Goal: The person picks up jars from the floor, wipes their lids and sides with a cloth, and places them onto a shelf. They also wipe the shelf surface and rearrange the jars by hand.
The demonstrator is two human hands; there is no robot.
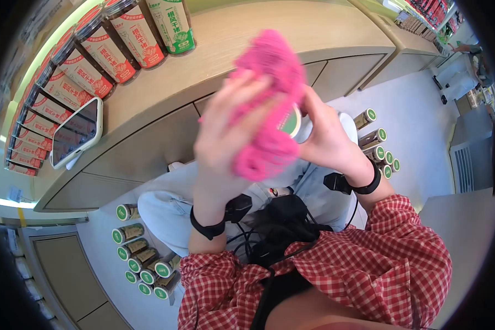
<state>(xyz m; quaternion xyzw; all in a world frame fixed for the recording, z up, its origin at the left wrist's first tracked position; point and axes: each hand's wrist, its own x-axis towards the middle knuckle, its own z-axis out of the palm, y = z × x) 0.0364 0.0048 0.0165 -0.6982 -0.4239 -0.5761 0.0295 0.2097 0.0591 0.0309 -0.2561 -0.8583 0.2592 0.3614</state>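
Jar with a green-and-white lid [294, 121] is up in front of my lap, mostly hidden by a pink cloth [273, 60]. My left hand [220, 126] grips the cloth, kinda blurry; my right hand [327, 132] has its fingers closed on the jar near the lid. I'd guess it's fairly light but stiff and smooth, so slippery-ish. Best hold's probably around the sides; the cloth looks soft and floppy.
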